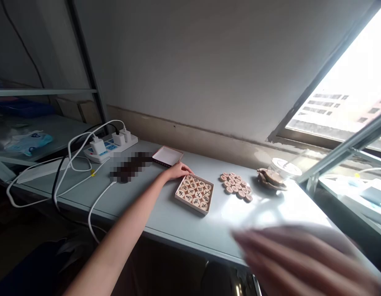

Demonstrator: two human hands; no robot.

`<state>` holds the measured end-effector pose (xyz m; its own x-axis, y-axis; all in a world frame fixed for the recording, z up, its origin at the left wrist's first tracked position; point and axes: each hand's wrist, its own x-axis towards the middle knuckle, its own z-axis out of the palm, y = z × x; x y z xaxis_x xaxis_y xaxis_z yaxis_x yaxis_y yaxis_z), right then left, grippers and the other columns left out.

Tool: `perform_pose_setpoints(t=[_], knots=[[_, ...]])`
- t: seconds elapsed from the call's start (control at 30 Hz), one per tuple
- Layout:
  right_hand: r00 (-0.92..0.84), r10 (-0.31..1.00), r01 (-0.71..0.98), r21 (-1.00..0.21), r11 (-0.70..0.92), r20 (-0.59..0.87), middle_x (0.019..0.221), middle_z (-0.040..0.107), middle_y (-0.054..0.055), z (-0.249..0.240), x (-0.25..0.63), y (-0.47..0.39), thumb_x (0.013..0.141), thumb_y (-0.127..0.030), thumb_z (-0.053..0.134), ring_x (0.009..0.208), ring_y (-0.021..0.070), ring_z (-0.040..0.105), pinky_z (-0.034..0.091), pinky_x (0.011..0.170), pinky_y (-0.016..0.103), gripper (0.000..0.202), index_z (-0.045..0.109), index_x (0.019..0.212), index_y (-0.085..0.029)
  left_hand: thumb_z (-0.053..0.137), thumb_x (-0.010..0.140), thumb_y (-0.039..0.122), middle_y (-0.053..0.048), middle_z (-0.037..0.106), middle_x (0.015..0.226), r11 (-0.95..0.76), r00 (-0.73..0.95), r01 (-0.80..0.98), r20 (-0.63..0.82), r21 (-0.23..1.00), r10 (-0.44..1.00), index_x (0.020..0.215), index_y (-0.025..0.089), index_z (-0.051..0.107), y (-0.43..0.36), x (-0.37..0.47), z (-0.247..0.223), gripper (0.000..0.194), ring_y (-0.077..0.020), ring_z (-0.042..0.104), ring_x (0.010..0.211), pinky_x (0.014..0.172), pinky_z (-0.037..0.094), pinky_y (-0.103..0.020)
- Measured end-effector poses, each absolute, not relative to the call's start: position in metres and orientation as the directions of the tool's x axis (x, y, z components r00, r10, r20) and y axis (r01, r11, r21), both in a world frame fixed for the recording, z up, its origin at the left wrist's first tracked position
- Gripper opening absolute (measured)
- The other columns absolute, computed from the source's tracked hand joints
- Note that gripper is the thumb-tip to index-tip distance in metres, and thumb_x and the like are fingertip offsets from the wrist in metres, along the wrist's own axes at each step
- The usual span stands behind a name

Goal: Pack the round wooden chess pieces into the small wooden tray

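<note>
Shallow square box [190, 204], pale thin walls, sits mid-counter [165, 218]. Inside, four rows of four round discs [198, 195], light wood-toned, dark characters on flat faces. Left hand [178, 170] touches box's far-left corner; whether grip is clamped, I can't tell. Lid-like tray [167, 156], smooth pale inside, lies behind. Loose discs [238, 186] cluster right. Right hand [304, 250] nearest me, blurred; grip unreadable.

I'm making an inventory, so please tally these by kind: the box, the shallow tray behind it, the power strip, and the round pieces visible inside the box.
Box: 1
Shallow tray: 1
Power strip: 1
Round pieces visible inside: 16
Total: 19
</note>
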<state>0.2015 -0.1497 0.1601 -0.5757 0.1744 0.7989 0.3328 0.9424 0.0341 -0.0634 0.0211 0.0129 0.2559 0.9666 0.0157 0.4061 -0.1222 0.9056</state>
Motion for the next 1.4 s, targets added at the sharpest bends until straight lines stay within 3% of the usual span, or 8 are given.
perform_pose_setpoints(t=[0.07, 0.23, 0.43, 0.67, 0.83, 1.13, 1.2, 1.4], knots=[[-0.594, 0.154, 0.382, 0.108, 0.918, 0.790, 0.071, 0.069, -0.002, 0.138, 0.178, -0.103, 0.082, -0.006, 0.047, 0.067, 0.0135, 0.060, 0.042, 0.067, 0.030, 0.030, 0.067, 0.087, -0.028, 0.056, 0.070, 0.025, -0.008, 0.071, 0.086, -0.158, 0.270, 0.424, 0.042, 0.892, 0.962, 0.095, 0.013, 0.073, 0.021, -0.064, 0.012, 0.032, -0.0156, 0.061, 0.075, 0.067, 0.045, -0.025], [-0.726, 0.533, 0.614, 0.060, 0.787, 0.435, 0.089, 0.068, 0.001, 0.062, 0.169, 0.008, 0.086, -0.018, 0.052, 0.084, 0.0166, 0.057, 0.038, 0.078, 0.033, 0.019, 0.068, 0.081, -0.025, 0.054, 0.068, 0.027, -0.007, 0.069, 0.080, -0.172, 0.246, 0.458, 0.062, 0.872, 0.967, 0.087, 0.011, 0.072, 0.023, -0.063, 0.009, 0.030, -0.0152, 0.058, 0.073, 0.067, 0.043, -0.025], [-0.738, 0.614, 0.624, -0.064, 0.779, 0.281, 0.105, 0.062, 0.002, 0.043, 0.194, 0.019, 0.090, -0.034, 0.052, 0.096, 0.0189, 0.051, 0.037, 0.086, 0.036, 0.017, 0.066, 0.098, -0.029, 0.052, 0.066, 0.032, -0.003, 0.063, 0.072, -0.143, 0.217, 0.492, 0.038, 0.859, 0.975, 0.072, 0.014, 0.064, 0.024, -0.059, 0.011, 0.023, -0.0139, 0.053, 0.068, 0.062, 0.038, -0.024], [-0.725, 0.627, 0.615, -0.139, 0.776, 0.286, 0.105, 0.061, 0.002, 0.046, 0.190, 0.016, 0.086, -0.032, 0.058, 0.098, 0.0195, 0.050, 0.038, 0.087, 0.036, 0.009, 0.062, 0.091, -0.026, 0.051, 0.065, 0.032, -0.001, 0.059, 0.067, -0.140, 0.203, 0.511, 0.039, 0.848, 0.978, 0.068, 0.015, 0.062, 0.020, -0.058, 0.012, 0.020, -0.0133, 0.050, 0.065, 0.060, 0.035, -0.024], [-0.709, 0.657, 0.616, -0.227, 0.754, 0.257, 0.093, 0.063, 0.002, 0.049, 0.188, 0.010, 0.087, -0.029, 0.056, 0.090, 0.0183, 0.053, 0.036, 0.087, 0.036, 0.008, 0.061, 0.084, -0.024, 0.051, 0.067, 0.034, -0.002, 0.064, 0.071, -0.162, 0.173, 0.556, 0.077, 0.816, 0.982, 0.071, 0.015, 0.065, 0.017, -0.058, 0.013, 0.023, -0.0148, 0.053, 0.070, 0.064, 0.038, -0.024], [-0.584, 0.700, 0.580, -0.392, 0.714, 0.411, 0.098, 0.067, 0.002, 0.037, 0.191, 0.024, 0.088, -0.037, 0.054, 0.087, 0.0185, 0.059, 0.036, 0.087, 0.037, 0.017, 0.061, 0.099, -0.025, 0.051, 0.066, 0.033, 0.000, 0.058, 0.065, -0.143, 0.198, 0.513, 0.046, 0.846, 0.979, 0.070, 0.015, 0.063, 0.016, -0.061, 0.012, 0.021, -0.0120, 0.047, 0.062, 0.057, 0.034, -0.023], [-0.527, 0.723, 0.633, -0.362, 0.684, 0.446, 0.098, 0.068, 0.002, 0.035, 0.195, 0.029, 0.089, -0.036, 0.053, 0.084, 0.0182, 0.059, 0.036, 0.085, 0.037, 0.016, 0.061, 0.098, -0.025, 0.051, 0.065, 0.032, 0.001, 0.054, 0.061, -0.121, 0.216, 0.487, 0.015, 0.865, 0.976, 0.069, 0.015, 0.061, 0.015, -0.060, 0.014, 0.020, -0.0106, 0.044, 0.057, 0.054, 0.032, -0.023], [-0.570, 0.729, 0.772, -0.056, 0.633, 0.380, 0.099, 0.068, 0.005, 0.025, 0.211, 0.042, 0.090, -0.020, 0.045, 0.097, 0.0233, 0.056, 0.032, 0.090, 0.042, 0.022, 0.066, 0.096, -0.025, 0.049, 0.062, 0.028, 0.001, 0.051, 0.059, -0.087, 0.272, 0.460, -0.046, 0.884, 0.961, 0.068, 0.014, 0.059, 0.007, -0.056, 0.024, 0.018, -0.0096, 0.042, 0.054, 0.051, 0.029, -0.023]])
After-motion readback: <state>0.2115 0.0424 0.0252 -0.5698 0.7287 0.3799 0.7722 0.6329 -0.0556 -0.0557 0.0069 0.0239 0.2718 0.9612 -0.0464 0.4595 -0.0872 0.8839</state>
